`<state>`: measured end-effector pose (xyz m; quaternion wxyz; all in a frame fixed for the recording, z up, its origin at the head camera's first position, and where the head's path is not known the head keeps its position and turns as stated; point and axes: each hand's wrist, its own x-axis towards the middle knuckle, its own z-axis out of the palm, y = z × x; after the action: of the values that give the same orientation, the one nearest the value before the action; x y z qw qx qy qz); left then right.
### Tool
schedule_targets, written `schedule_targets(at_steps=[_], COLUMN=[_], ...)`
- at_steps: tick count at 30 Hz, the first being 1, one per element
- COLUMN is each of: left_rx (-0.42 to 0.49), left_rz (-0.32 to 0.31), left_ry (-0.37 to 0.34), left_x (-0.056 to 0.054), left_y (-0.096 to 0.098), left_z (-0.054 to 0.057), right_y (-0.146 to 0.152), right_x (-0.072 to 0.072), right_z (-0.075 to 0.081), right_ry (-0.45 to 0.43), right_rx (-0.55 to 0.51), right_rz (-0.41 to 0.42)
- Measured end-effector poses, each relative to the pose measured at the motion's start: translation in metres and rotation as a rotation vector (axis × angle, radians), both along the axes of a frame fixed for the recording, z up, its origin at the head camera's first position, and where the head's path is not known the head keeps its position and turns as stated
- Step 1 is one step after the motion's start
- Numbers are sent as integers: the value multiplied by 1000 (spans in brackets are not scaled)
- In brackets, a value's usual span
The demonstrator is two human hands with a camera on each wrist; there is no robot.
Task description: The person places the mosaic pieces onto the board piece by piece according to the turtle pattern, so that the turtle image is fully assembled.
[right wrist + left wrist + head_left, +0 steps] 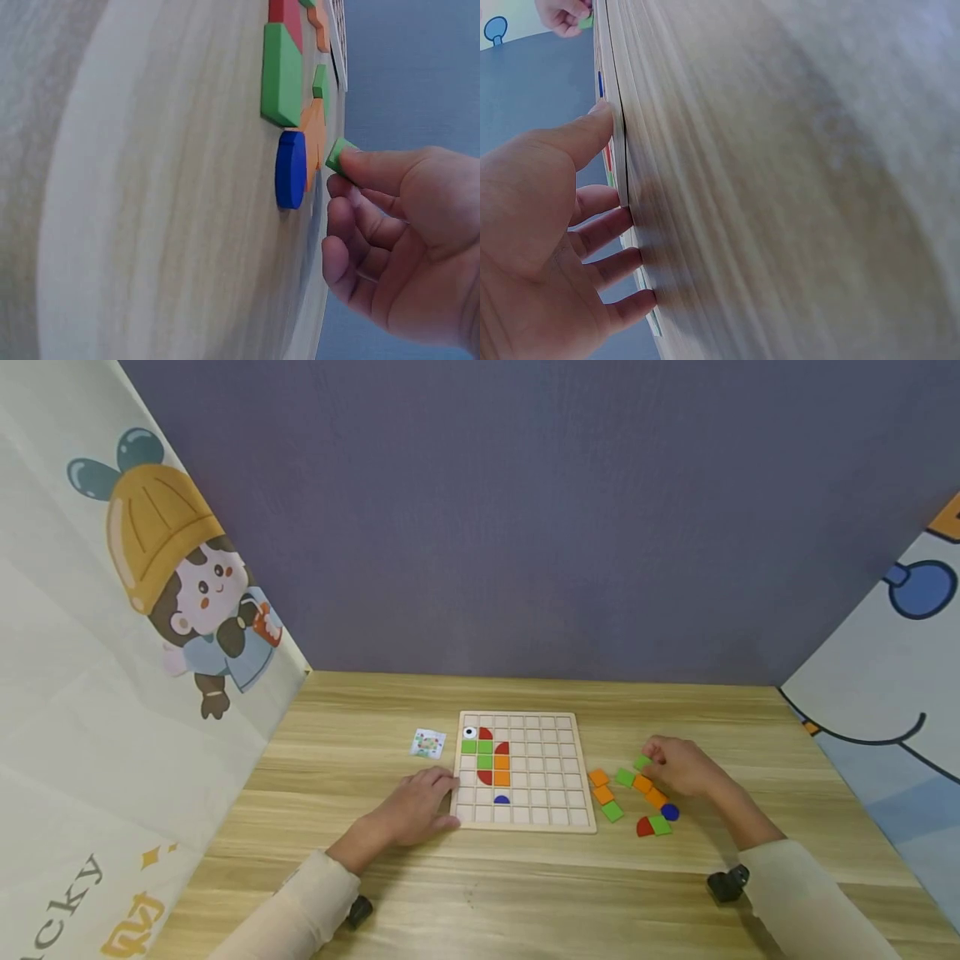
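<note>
A wooden grid board (551,768) lies mid-table, with green, orange, red and blue pieces and a white eye piece (469,732) in its left columns. My left hand (416,806) rests at the board's left edge, fingers extended; in the left wrist view its thumb and fingertips touch the rim. To the right, my right hand (681,766) pinches a green square tile (340,155) between thumb and index finger, just above the table. Beside it lie loose orange tiles (642,783), green tiles (626,777), a blue round piece (291,170) and a red quarter-round piece (645,827).
A small printed picture card (428,743) lies left of the board's upper corner. Dark wrist devices (727,885) sit near both sleeves. A purple-grey panel (525,527) closes the far side, with cartoon-printed panels left and right.
</note>
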<state>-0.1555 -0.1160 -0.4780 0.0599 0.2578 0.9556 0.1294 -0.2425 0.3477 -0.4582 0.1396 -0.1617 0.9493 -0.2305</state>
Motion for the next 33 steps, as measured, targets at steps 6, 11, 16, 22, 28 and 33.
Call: schedule_targets(at_steps=[6,11,16,22,28,33], left_rx=[-8,5,3,-8,-7,-3], left_rz=[3,6,12,10,15,14], left_ry=[-4,-14,-19,-17,-21,-20], left_x=[1,2,2,2,2,2], left_y=[0,0,0,1,1,1], left_z=[0,0,0,1,1,2], right_y=[-2,-7,-16,-30,-45,-57], right_x=[-2,-3,-5,-8,-10,-14], right_z=[2,4,5,7,9,8], right_ry=[47,71,91,96,99,77], right_rx=[-52,-73,-82,-115,-142,-189], right_rz=[-8,-32,-16,8,20,27])
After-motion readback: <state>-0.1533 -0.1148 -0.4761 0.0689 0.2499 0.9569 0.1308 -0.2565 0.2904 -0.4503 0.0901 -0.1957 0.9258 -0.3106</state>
